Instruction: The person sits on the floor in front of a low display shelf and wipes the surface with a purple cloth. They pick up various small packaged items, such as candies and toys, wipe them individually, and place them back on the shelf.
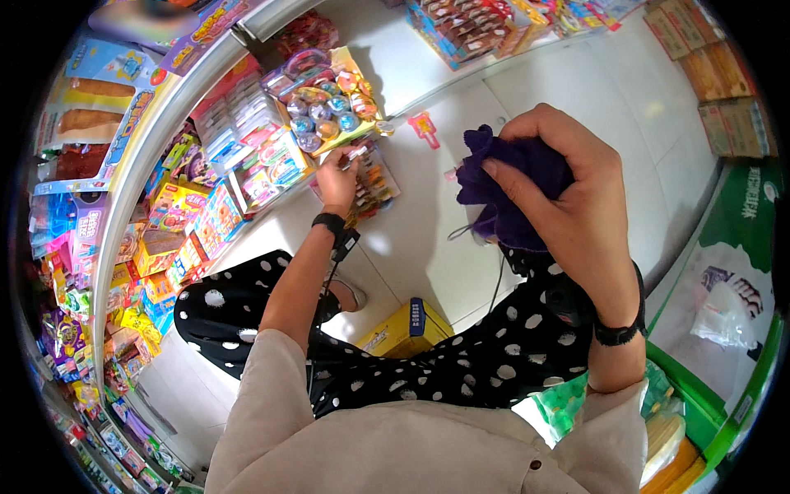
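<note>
My right hand (576, 181) is closed around a bunched dark purple cloth (512, 216) with a ruffled edge, held up over the floor. Lower on the left, my left hand (337, 179) reaches to the front of the bottom shelf. Its fingers are curled together at a small pale piece, too small to name. Right beside those fingers lies a tray of small packaged items (377, 183), partly hidden by the hand. Just above it stands an open display box of round capsule toys (325, 115).
Shelves of colourful packages (177, 206) curve along the left. A pink plastic piece (424, 129) lies on the tiled floor. Between my legs is a yellow box (403, 329). Brown cartons (712, 70) are stacked far right, above a green-edged case (741, 272). Another display box (469, 33) stands at the back.
</note>
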A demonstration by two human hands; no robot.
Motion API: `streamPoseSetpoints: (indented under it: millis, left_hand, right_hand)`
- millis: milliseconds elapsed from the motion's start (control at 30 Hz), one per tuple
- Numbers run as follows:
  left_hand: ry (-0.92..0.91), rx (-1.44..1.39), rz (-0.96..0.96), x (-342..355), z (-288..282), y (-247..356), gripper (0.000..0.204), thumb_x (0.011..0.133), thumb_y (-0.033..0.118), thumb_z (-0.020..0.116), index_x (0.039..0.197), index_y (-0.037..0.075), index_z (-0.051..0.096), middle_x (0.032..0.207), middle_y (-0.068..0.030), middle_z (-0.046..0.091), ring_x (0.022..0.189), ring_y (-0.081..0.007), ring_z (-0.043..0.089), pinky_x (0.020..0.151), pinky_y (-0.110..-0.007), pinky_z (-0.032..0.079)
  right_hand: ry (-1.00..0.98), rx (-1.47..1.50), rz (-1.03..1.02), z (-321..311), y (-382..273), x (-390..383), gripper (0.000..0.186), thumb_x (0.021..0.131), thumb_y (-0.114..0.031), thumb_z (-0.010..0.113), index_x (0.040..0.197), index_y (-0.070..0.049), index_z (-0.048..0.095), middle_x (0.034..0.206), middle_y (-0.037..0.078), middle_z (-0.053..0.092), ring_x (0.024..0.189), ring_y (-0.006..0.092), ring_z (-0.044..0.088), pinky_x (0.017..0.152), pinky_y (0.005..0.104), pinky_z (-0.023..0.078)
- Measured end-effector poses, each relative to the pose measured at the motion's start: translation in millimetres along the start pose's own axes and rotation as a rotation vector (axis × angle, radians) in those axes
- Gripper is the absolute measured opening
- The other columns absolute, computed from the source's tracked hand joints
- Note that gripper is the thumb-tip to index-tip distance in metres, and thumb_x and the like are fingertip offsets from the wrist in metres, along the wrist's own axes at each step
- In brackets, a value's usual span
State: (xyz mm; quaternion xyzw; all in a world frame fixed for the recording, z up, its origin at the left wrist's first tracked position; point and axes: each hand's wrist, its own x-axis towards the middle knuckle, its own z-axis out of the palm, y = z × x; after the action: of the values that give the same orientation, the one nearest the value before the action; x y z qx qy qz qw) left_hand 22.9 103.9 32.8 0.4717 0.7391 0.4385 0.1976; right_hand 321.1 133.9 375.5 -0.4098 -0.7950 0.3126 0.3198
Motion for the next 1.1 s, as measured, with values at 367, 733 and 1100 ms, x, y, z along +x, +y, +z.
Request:
streamPoseSetpoints:
  millis: [367,733,1100]
  left_hand:
    - [-0.101,0.276,0.034,-1,29,-36,0.02,0.085,0.003,0.073,0.106,0.004,0.072,0.091,-0.015,0.074,0.086,-0.0253,0.073,0.079,-0.035,0.055]
    - [-0.086,0.481,0.038,-2,32,-57,0.022,0.086,0.02,0.073,0.107,0.016,0.073,0.097,-0.0142,0.073,0.09,-0.0357,0.069,0.081,-0.047,0.054]
    - [-0.076,0.547,0.157,1,28,-70,0.025,0.086,0.028,0.074,0.109,0.019,0.076,0.105,-0.0125,0.073,0.095,-0.0358,0.068,0.083,-0.047,0.054]
  right_hand:
    - [-0.054,0.008,0.029,-4,1,-5,0.019,0.081,0.005,0.074,0.095,0.0,0.063,0.083,0.006,0.062,0.074,0.0131,0.061,0.067,0.0249,0.049]
    - [-0.07,-0.025,-0.038,-4,2,-7,0.023,0.074,0.003,0.078,0.092,0.0,0.064,0.083,0.009,0.06,0.074,0.0237,0.059,0.068,0.0302,0.048]
    - [-0.068,-0.048,-0.044,-7,3,-7,0.023,0.075,0.004,0.078,0.092,0.0,0.063,0.082,0.009,0.06,0.074,0.021,0.06,0.068,0.0292,0.048]
